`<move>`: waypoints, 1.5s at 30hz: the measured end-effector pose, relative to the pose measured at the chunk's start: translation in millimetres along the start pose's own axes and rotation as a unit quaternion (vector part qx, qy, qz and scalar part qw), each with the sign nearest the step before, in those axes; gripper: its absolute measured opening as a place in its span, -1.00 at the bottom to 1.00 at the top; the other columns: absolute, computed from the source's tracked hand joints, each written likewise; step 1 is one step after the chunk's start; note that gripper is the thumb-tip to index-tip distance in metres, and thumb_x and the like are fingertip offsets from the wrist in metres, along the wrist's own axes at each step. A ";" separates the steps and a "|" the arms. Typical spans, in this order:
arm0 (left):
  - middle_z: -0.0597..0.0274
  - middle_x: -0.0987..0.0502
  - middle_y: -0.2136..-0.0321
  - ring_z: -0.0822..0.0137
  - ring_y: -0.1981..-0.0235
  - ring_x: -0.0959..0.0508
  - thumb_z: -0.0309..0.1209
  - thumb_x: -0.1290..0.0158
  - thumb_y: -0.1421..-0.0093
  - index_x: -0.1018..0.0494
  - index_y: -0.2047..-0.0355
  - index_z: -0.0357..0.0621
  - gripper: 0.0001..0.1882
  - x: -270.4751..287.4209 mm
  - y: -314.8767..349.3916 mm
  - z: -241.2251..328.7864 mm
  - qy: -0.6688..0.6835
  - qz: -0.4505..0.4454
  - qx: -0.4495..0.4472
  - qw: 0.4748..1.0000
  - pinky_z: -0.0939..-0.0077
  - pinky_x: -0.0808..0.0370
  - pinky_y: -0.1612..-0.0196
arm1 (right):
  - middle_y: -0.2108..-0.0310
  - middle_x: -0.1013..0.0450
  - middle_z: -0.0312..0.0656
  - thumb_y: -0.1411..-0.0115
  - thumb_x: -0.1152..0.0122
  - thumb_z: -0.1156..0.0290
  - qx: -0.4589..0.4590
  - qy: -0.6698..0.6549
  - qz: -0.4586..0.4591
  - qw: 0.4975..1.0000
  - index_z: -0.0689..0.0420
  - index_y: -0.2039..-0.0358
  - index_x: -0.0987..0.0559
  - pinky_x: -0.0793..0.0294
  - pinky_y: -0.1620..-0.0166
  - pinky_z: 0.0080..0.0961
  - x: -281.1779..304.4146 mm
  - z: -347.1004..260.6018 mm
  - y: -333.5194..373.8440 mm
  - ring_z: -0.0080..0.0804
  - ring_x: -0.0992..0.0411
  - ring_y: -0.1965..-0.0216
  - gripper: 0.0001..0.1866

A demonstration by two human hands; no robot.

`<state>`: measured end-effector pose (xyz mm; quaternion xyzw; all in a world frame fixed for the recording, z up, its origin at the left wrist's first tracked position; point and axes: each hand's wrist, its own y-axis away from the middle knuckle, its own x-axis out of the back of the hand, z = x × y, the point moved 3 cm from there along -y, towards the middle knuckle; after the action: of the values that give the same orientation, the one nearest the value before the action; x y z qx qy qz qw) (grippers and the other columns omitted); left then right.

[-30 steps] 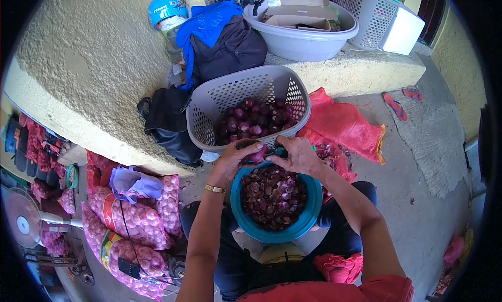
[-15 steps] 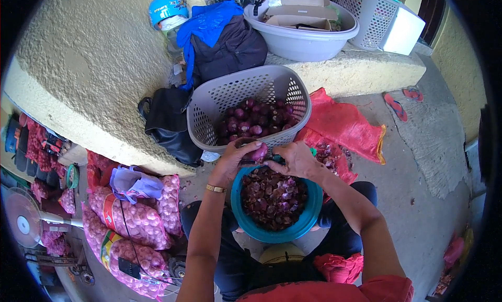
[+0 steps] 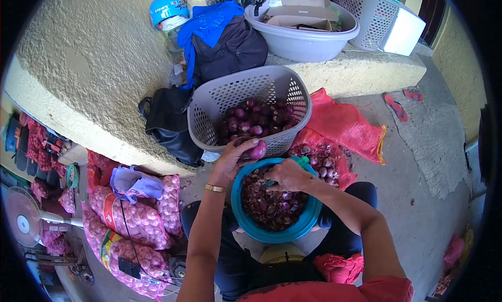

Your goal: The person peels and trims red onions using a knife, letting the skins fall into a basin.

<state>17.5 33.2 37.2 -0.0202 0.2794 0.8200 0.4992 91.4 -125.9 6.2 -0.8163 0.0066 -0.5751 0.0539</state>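
Note:
My left hand (image 3: 237, 154) is closed around a purple-red onion (image 3: 256, 150), just in front of the grey basket's near side. My right hand (image 3: 288, 175) is closed on a green-handled knife (image 3: 303, 160); its blade is too hidden to make out. That hand is over a teal basin (image 3: 237, 218) between my legs, which holds a heap of onion skins and scraps (image 3: 274, 202). Beyond my hands, many purple onions (image 3: 253, 119) lie in the perforated grey basket (image 3: 230, 86).
Right of the basket, a red mesh sack (image 3: 345, 124) lies near loose onions (image 3: 324, 163). At left are pink net sacks of bulbs (image 3: 130, 226), a purple bag (image 3: 137, 183) and a fan (image 3: 23, 223). A black bag (image 3: 170, 127) leans against the wall; flip-flops (image 3: 396, 107) lie at right.
My right hand has moved away from the onion, down and over the skins in the basin. The left hand keeps the onion in nearly the same place.

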 end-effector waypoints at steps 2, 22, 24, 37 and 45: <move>0.12 -0.43 0.07 0.26 0.08 -0.50 -0.28 -0.28 -0.04 -0.27 -0.05 -0.23 -0.37 -0.2 -0.2 -0.3 0.011 -0.012 -0.001 1.000 0.30 -0.61 0.17 | 0.40 -0.54 -0.19 0.05 -0.34 0.18 0.007 0.005 -0.005 1.000 -0.01 0.28 -0.60 -0.52 0.37 -0.26 -12.4 2.9 1.1 -0.16 -0.53 0.39 -0.69; 0.20 -0.52 0.15 0.39 0.12 -0.52 -0.25 -0.21 -0.12 -0.44 0.05 -0.23 -0.55 -8.6 8.4 4.7 -0.006 -0.058 -0.003 0.998 0.41 -0.55 0.08 | 0.55 -0.45 0.09 -0.11 -0.28 0.12 -0.129 -0.179 0.239 0.945 0.26 0.38 -0.49 -0.45 0.38 -0.16 57.7 25.7 4.5 0.08 -0.49 0.42 -0.60; 0.21 -0.52 0.15 0.40 0.12 -0.52 -0.25 -0.21 -0.12 -0.44 0.06 -0.22 -0.56 -7.8 8.6 4.6 -0.004 -0.056 -0.008 0.998 0.43 -0.55 0.09 | 0.55 -0.45 0.09 -0.11 -0.27 0.10 -0.128 -0.174 0.232 0.948 0.27 0.38 -0.49 -0.45 0.38 -0.15 54.4 27.5 3.3 0.09 -0.49 0.42 -0.59; 0.23 -0.54 0.20 0.44 0.19 -0.53 -0.25 -0.24 -0.10 -0.46 0.09 -0.22 -0.58 -6.3 5.4 -0.1 -0.025 -0.056 0.012 0.998 0.50 -0.55 0.14 | 0.47 -0.48 0.12 -0.13 -0.26 0.14 -0.091 -0.137 0.214 0.963 0.26 0.29 -0.51 -0.47 0.35 -0.15 55.2 22.1 4.0 0.14 -0.48 0.36 -0.61; 0.24 -0.54 0.21 0.44 0.17 -0.53 -0.24 -0.24 -0.10 -0.48 0.11 -0.21 -0.59 -8.5 7.7 0.7 -0.031 -0.062 0.007 0.998 0.53 -0.55 0.15 | 0.48 -0.48 0.14 -0.13 -0.23 0.09 -0.081 -0.149 0.229 0.959 0.27 0.32 -0.55 -0.49 0.32 -0.10 50.8 23.8 1.7 0.14 -0.49 0.36 -0.58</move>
<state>15.5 24.0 43.7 -0.0084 0.2677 0.7859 0.5574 131.0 -129.4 45.8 -0.8709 0.2320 -0.4168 0.1180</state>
